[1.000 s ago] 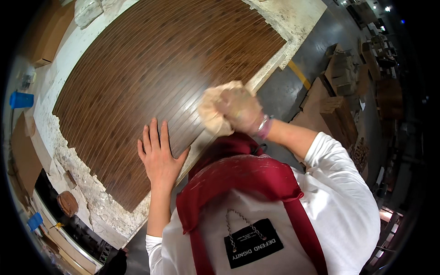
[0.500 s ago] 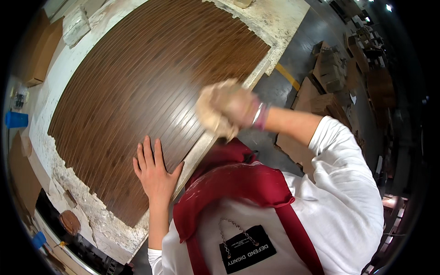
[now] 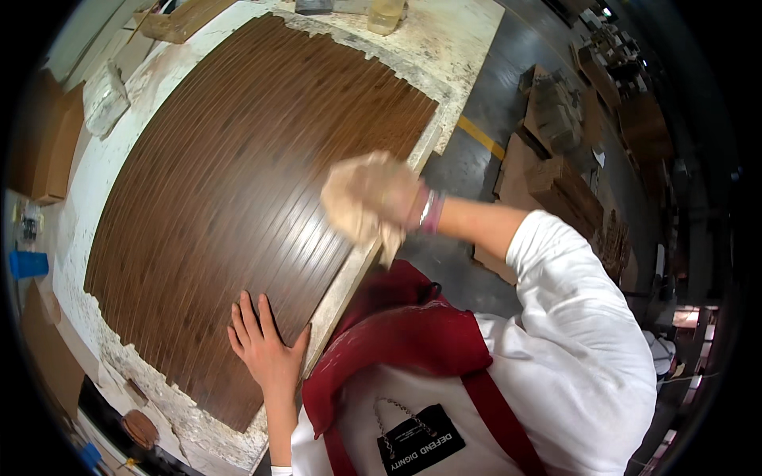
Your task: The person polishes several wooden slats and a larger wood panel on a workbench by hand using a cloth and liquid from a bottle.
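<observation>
A large panel of dark brown wood strips [image 3: 214, 190] lies on a white, stained worktable [image 3: 75, 230]. Flat on the panel's near edge rests my left hand [image 3: 268, 353], fingers spread and nothing in it. My right hand [image 3: 389, 190], blurred by motion, is closed on a beige cloth [image 3: 349, 198] over the panel's right edge. Part of the cloth hangs past the table's edge. The fingers are partly hidden by the blur and the cloth.
At the table's far end stands a jar of yellowish liquid [image 3: 385, 14]. A pale wrapped bundle [image 3: 105, 99], a cardboard box [image 3: 59, 151] and a blue container [image 3: 28, 263] are along the left. Stacked boards and cardboard [image 3: 559, 186] stand on the floor to the right.
The view has shifted, so the panel appears lower and the table's far end shows more. The right hand still holds the cloth at the right edge; the left hand stays flat on the panel.
</observation>
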`<action>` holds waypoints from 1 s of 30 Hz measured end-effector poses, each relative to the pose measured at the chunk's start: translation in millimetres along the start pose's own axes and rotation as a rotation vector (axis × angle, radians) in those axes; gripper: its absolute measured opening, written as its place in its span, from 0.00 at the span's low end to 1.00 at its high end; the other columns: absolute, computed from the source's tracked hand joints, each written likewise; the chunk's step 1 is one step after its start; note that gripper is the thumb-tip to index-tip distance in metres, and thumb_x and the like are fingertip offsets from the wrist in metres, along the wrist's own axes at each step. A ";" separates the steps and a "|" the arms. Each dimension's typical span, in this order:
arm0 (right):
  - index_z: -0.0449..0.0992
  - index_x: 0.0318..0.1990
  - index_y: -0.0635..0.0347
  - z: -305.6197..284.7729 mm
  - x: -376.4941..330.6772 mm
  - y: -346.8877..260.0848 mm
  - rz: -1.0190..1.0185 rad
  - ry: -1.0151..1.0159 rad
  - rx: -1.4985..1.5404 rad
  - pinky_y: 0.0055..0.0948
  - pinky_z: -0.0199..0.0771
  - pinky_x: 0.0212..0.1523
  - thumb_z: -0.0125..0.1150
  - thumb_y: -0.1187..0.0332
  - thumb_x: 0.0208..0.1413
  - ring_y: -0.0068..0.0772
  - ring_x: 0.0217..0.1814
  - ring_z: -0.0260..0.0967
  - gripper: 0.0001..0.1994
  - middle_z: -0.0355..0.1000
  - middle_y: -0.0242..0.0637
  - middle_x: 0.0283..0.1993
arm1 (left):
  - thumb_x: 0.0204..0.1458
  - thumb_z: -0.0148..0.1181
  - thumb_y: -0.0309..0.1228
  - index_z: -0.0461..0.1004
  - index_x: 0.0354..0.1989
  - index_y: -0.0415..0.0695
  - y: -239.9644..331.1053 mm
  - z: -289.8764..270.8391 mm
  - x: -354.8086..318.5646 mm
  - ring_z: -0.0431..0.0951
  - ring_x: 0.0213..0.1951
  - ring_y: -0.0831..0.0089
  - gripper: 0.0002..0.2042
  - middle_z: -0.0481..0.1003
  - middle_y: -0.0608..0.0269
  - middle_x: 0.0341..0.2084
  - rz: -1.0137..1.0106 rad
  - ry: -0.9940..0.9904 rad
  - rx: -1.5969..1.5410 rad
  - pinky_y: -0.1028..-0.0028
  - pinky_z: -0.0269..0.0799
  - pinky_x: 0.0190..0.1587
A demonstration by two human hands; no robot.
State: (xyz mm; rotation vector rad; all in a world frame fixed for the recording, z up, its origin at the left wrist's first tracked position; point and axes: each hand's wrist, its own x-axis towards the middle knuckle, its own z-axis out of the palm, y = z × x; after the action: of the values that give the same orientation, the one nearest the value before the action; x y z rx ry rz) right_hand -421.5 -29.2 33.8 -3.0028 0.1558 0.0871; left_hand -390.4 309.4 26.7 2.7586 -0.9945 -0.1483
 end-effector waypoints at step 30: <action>0.72 0.54 0.62 13.2 16.2 226.8 -0.326 0.386 -0.644 0.33 0.73 0.50 0.57 0.71 0.54 0.44 0.49 0.74 0.19 0.74 0.45 0.49 | 0.36 0.72 0.48 0.61 0.65 0.46 4.9 3.9 7.0 0.54 0.68 0.49 0.45 0.54 0.52 0.69 0.009 -0.007 0.054 0.50 0.47 0.67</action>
State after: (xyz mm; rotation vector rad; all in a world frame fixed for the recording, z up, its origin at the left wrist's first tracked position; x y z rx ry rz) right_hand -430.3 -252.6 -9.8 -3.5890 -0.4048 -0.5868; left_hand -388.7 300.6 23.8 2.8034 -1.0274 -0.1311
